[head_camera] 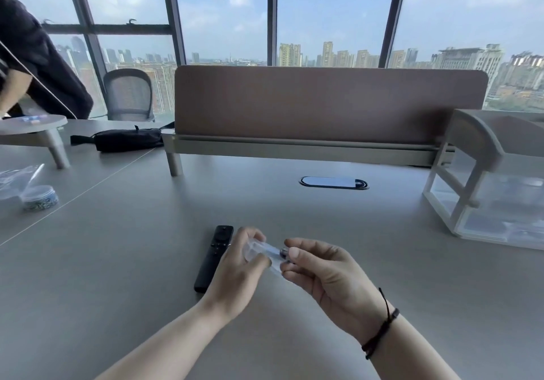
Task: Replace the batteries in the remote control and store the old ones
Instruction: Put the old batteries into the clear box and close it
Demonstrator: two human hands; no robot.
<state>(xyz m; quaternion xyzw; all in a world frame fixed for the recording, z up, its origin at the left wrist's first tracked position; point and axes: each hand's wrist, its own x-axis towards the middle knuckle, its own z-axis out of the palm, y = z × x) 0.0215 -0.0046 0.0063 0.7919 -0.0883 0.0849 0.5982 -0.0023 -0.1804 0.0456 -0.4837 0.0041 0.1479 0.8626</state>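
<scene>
A slim black remote control [212, 257] lies button side up on the grey desk [117, 261], just left of my hands. My left hand [238, 270] holds one end of a small clear plastic case [266, 252] between thumb and fingers. At the case's other end my right hand [321, 273] pinches a battery [285, 252], of which only the dark, metallic tip shows. Both hands hover a little above the desk, close together. The rest of the battery is blurred inside the clear plastic.
A clear drawer unit [494, 203] stands at the right. A brown divider panel [329, 102] runs across the back, with an oval cable port [334, 182] before it. At the left are a black pouch [126, 140], a small round tin [39, 197], a plastic bag [14, 177] and another person's sleeve [35, 61].
</scene>
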